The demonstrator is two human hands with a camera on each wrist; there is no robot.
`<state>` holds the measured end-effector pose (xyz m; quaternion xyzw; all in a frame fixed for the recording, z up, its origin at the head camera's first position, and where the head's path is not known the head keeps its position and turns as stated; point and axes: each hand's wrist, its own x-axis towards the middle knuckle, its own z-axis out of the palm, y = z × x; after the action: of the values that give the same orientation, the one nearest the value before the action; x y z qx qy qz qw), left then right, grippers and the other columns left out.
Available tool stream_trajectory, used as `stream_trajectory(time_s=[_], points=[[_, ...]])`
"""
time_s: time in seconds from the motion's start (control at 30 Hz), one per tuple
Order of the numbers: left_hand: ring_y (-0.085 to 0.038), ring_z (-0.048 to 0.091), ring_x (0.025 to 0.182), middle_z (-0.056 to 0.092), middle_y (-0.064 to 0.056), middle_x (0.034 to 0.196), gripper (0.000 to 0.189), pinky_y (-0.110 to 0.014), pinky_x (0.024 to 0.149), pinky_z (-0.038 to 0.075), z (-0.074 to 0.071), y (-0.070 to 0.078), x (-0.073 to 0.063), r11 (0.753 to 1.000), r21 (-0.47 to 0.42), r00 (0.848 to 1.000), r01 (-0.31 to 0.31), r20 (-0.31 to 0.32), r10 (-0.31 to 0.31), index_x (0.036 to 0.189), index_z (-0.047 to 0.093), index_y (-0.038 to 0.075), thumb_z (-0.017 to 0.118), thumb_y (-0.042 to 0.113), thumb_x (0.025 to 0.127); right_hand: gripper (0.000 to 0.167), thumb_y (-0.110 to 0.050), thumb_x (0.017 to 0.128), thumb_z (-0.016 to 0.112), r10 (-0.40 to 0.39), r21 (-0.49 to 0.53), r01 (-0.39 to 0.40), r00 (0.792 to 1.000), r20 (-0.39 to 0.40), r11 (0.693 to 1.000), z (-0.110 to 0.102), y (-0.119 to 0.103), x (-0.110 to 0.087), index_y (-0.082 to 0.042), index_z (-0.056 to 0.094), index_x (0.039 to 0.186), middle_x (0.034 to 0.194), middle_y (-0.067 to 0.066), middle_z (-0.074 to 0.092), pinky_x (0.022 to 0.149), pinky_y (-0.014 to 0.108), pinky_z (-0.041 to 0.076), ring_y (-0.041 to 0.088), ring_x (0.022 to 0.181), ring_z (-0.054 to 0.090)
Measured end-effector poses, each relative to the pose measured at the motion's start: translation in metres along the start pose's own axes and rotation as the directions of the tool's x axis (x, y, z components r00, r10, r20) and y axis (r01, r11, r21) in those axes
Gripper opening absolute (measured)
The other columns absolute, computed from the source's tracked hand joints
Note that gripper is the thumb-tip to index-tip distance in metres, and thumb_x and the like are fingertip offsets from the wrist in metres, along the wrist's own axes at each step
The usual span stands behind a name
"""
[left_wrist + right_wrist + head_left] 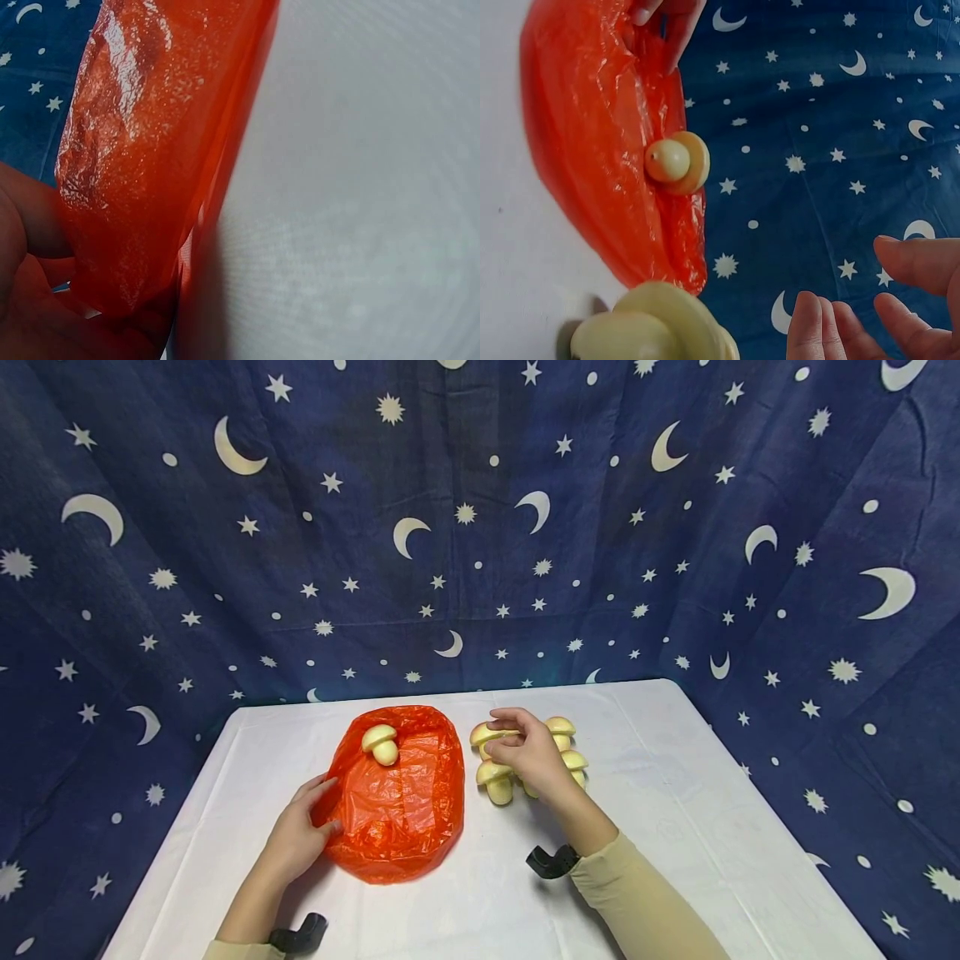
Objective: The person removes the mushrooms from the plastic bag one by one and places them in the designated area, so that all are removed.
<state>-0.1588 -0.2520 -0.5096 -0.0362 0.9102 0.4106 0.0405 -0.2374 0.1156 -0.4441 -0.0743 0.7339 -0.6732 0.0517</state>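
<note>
A red plastic bag (405, 793) lies spread with its mouth facing up, left of the table's middle. One toy mushroom (382, 746) with a pale yellow cap and stem rests in it near the back. My left hand (302, 829) holds the bag's left edge; in the left wrist view the red film (150, 150) runs between its fingers. Over a cluster of several similar mushrooms (495, 782) hovers my right hand (534, 756), fingers loosely bent and nothing between them, partly hiding the cluster. In the right wrist view a mushroom (645, 330) from it appears below the bag.
A white cloth (675, 843) covers the table. Behind and at both sides hangs a dark blue curtain (480, 527) with moons and stars. A black wrist mount (551, 862) sits at the right wrist, another (300, 935) at the left.
</note>
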Motion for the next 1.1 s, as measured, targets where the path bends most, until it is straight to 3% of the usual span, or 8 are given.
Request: stream_trajectory(time_s=[0.37, 0.67, 0.9, 1.1], points=[[-0.051, 0.027, 0.161, 0.030, -0.021, 0.174, 0.072, -0.069, 0.128, 0.028, 0.000, 0.001, 0.000, 1.000, -0.008, 1.000, -0.008, -0.002, 0.008, 0.161, 0.044, 0.000, 0.069, -0.003, 0.095, 0.056, 0.003, 0.089, 0.078, -0.008, 0.025, 0.008, 1.000, 0.002, 1.000, 0.023, -0.004, 0.008, -0.007, 0.064, 0.142, 0.134, 0.022, 0.069, 0.080, 0.032, 0.068, 0.018, 0.097, 0.076], [-0.051, 0.027, 0.161, 0.029, -0.021, 0.175, 0.072, -0.070, 0.128, 0.029, 0.000, -0.001, 0.001, 1.000, -0.009, 1.000, -0.002, 0.002, 0.002, 0.162, 0.044, 0.001, 0.070, -0.002, 0.095, 0.053, 0.001, 0.091, 0.077, -0.002, 0.047, 0.001, 0.999, 0.035, 0.999, 0.045, 0.000, 0.017, -0.007, 0.063, 0.142, 0.135, 0.021, 0.068, 0.091, 0.050, 0.068, 0.020, 0.100, 0.077], [-0.051, 0.027, 0.161, 0.028, -0.020, 0.175, 0.072, -0.069, 0.127, 0.031, 0.001, 0.000, 0.002, 1.000, -0.006, 1.000, 0.010, 0.003, -0.010, 0.162, 0.044, 0.002, 0.071, -0.001, 0.095, 0.053, -0.001, 0.091, 0.077, 0.022, 0.025, -0.024, 0.999, 0.044, 0.999, 0.060, 0.004, 0.023, -0.010, 0.064, 0.142, 0.136, 0.019, 0.067, 0.085, 0.036, 0.068, 0.020, 0.101, 0.075], [-0.051, 0.027, 0.161, 0.029, -0.020, 0.175, 0.073, -0.070, 0.127, 0.029, 0.000, 0.000, 0.003, 1.000, 0.001, 1.000, 0.005, 0.001, -0.005, 0.162, 0.044, 0.001, 0.072, -0.001, 0.094, 0.052, 0.003, 0.090, 0.077, 0.025, 0.051, -0.027, 0.999, 0.045, 0.998, 0.075, 0.007, 0.031, -0.007, 0.064, 0.139, 0.134, 0.021, 0.067, 0.081, 0.035, 0.069, 0.019, 0.098, 0.076]])
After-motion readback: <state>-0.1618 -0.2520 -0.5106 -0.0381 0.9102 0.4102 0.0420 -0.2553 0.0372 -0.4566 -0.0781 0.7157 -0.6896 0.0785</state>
